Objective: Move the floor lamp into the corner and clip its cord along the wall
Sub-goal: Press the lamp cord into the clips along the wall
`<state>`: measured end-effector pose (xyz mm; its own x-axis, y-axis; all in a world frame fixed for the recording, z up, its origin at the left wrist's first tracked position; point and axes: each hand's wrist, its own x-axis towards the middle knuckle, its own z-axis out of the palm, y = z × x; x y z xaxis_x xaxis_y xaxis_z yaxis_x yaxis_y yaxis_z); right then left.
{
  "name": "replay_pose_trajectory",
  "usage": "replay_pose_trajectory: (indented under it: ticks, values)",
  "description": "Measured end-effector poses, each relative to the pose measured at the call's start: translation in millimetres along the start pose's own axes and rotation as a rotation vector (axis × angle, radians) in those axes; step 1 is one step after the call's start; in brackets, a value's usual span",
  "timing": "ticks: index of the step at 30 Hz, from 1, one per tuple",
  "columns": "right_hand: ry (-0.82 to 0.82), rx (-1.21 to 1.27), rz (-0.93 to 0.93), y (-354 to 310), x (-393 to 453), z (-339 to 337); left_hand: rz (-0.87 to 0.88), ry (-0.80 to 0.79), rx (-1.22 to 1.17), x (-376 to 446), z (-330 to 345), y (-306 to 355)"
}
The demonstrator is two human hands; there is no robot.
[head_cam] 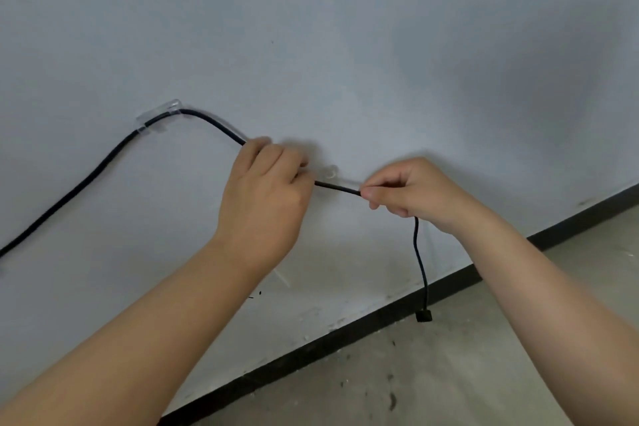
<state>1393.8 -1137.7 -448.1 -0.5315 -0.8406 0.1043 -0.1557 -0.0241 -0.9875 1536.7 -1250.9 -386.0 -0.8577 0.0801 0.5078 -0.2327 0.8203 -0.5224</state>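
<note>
A black cord [86,180] runs up the pale wall from the lower left and passes through a clear clip [159,116] stuck to the wall. From there it curves down into my left hand [266,190], which pinches it. A short stretch of cord spans to my right hand [411,190], also pinched on it. Between the hands, a second clear clip [330,171] sits on the wall just above the cord. Past my right hand the cord hangs down and ends in a small black plug [424,316]. The lamp itself is out of view.
The pale wall [345,28] meets a dark baseboard [345,330] that slants up to the right. Below it lies a scuffed concrete floor [466,373]. A small clear strip [281,277] shows on the wall near my left forearm.
</note>
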Motion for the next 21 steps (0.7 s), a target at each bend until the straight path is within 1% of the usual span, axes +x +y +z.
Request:
replay_pose_trajectory:
  ticks: [1,5,8,11,14,18,20,21]
  values:
    - [0.003,0.014,-0.012,3.2,0.6,-0.7,-0.005,0.0,-0.01,1.4,0.4,0.9]
    - [0.058,0.044,-0.028,14.8,0.2,2.9,0.009,-0.084,-0.003,7.4,-0.5,3.1]
    - [0.101,-0.01,-0.081,15.7,1.0,4.0,0.062,-0.171,0.024,12.1,-3.4,4.4]
    - [0.139,-0.092,-0.091,19.9,1.1,10.2,0.111,-0.269,0.053,16.7,-7.2,5.4]
    - [0.194,-0.152,-0.112,25.6,-1.5,16.7,0.176,-0.271,0.109,21.5,-11.0,5.2]
    - [0.304,-0.18,-0.163,30.1,-1.9,16.6,0.226,-0.272,0.086,32.4,-12.9,6.2]
    - [0.313,-0.195,-0.167,31.6,-1.3,16.3,0.24,-0.289,0.087,37.0,-13.8,9.3]
    - [0.312,-0.2,-0.168,32.6,-1.0,16.2,0.249,-0.324,0.101,39.2,-15.6,11.8]
